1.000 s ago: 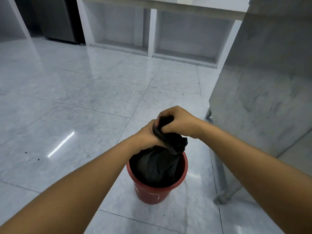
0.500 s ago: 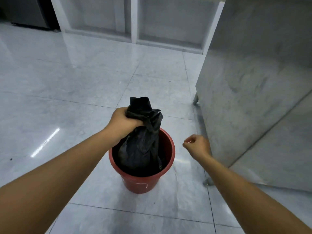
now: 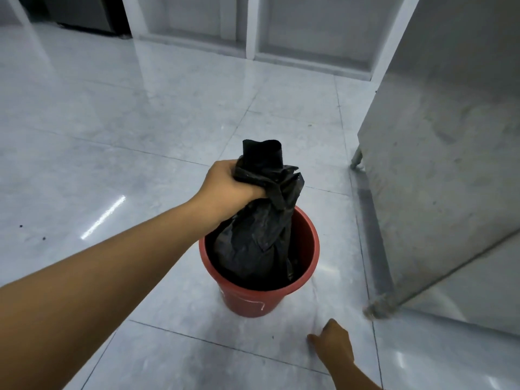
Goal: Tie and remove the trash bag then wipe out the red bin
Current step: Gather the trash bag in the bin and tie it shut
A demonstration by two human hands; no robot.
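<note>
A black trash bag stands in the red bin on the tiled floor, its gathered neck rising above the rim. My left hand is shut around that bunched neck, and a loose flap of plastic sticks up past my fingers. The bag's lower part is still inside the bin. My right hand hangs low, near the floor in front of the bin and to its right, holding nothing; its fingers are loosely curled and I cannot tell more.
A metal cabinet on short legs stands close to the right of the bin. White open shelving runs along the far wall. A dark appliance sits at the far left. Glossy floor tiles spread out to the left.
Both hands were on the bag's neck a second ago. My right hand let go and dropped down to the lower right. My left hand has lifted the neck higher above the rim.
</note>
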